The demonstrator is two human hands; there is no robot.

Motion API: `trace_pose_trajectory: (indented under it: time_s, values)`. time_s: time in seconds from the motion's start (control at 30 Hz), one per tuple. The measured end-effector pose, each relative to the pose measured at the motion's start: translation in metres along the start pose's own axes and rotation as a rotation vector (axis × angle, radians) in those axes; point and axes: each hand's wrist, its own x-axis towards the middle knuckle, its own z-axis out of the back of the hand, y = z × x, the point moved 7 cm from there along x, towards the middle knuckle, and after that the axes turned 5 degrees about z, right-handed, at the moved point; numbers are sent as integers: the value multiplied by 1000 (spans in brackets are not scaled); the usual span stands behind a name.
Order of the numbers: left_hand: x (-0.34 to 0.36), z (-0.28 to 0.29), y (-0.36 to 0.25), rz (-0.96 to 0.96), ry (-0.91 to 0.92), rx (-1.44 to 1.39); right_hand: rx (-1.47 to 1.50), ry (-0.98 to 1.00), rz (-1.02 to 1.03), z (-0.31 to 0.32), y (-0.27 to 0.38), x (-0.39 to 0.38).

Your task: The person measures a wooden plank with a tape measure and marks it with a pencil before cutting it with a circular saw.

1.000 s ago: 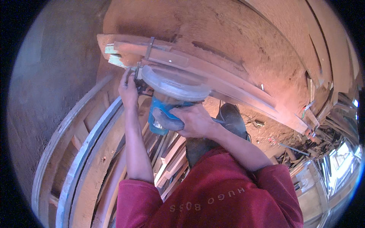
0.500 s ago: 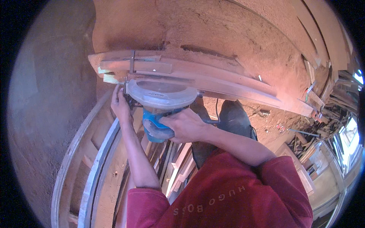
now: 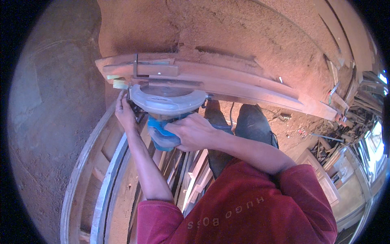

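Observation:
A blue circular saw [image 3: 164, 107] with a grey blade guard rests against the near edge of a long curved wooden plank [image 3: 227, 81]. My right hand [image 3: 191, 132] is shut on the saw's blue handle. My left hand [image 3: 123, 114] touches the saw's left side, by the guard's edge; its fingers are partly hidden. A thin metal clamp [image 3: 135, 65] crosses the plank's left end, above the saw.
Curved wooden frames [image 3: 101, 179] lie on the floor at lower left. Sawdust covers the ground behind the plank. My dark shoes [image 3: 252, 122] stand under the plank. Scrap wood and boards [image 3: 353, 110] pile up at the right.
The view has shifted, so the saw and plank sit lower and nearer the middle. Both hands keep their places on the saw.

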Motion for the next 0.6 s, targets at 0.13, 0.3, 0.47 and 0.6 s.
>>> trace_pose_trajectory:
  time_s: [0.13,0.3,0.47,0.6]
  values:
    - [6,9,-12,-54,-24,41,4,-33,19,0,7,14]
    - [30,39,-12,-100,-111,46,62,-85,49,-1,18,43]
    - [64,91,-35,-187,-152,166,88,-135,114,-3,38,89]
    - [58,200,-73,-274,-435,184,183,-232,309,1,59,111]
